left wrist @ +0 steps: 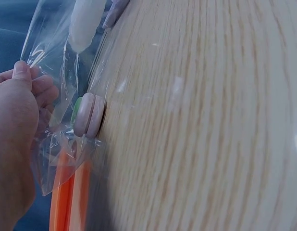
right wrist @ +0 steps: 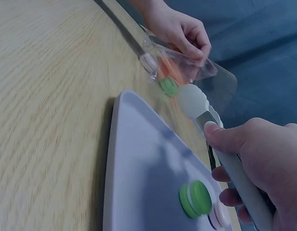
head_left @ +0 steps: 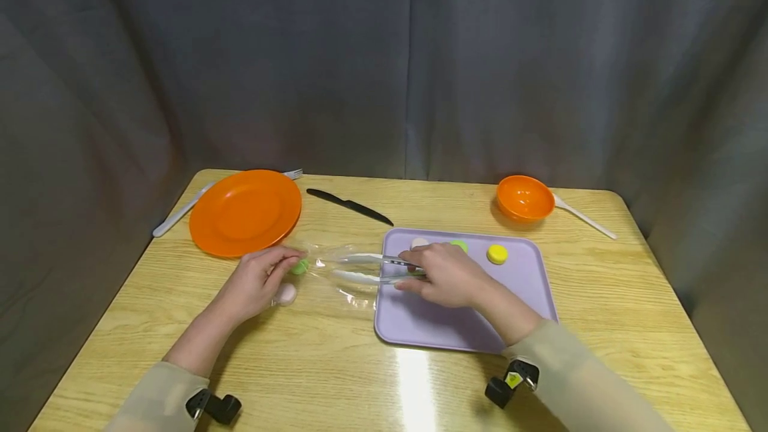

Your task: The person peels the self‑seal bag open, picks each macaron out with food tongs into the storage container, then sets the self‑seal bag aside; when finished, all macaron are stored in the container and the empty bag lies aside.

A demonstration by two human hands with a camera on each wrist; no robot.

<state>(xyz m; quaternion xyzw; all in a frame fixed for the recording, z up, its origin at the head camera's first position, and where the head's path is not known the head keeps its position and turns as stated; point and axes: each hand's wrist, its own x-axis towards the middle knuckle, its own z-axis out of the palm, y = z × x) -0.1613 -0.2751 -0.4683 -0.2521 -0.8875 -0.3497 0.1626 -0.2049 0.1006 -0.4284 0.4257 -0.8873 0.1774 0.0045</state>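
Observation:
My left hand (head_left: 287, 271) pinches the left end of a clear plastic bag (head_left: 339, 271) lying on the wooden table. A green macaron (head_left: 300, 266) and a pink macaron (head_left: 286, 294) sit by its fingers; in the left wrist view the pink macaron (left wrist: 88, 115) shows under the bag film (left wrist: 47, 159). My right hand (head_left: 420, 273) grips white tongs (head_left: 366, 269), and the tong tips (right wrist: 192, 98) reach into the bag. The lavender tray (head_left: 528, 285) carries a pink macaron (head_left: 418, 243), a green macaron (right wrist: 196, 197) and a yellow macaron (head_left: 497, 254).
An orange plate (head_left: 245, 212) lies at the back left with a white fork (head_left: 180, 213) beside it. A black knife (head_left: 350, 206) lies behind the bag. An orange bowl (head_left: 525, 198) and a white spoon (head_left: 585, 217) stand at the back right. Grey curtains surround the table.

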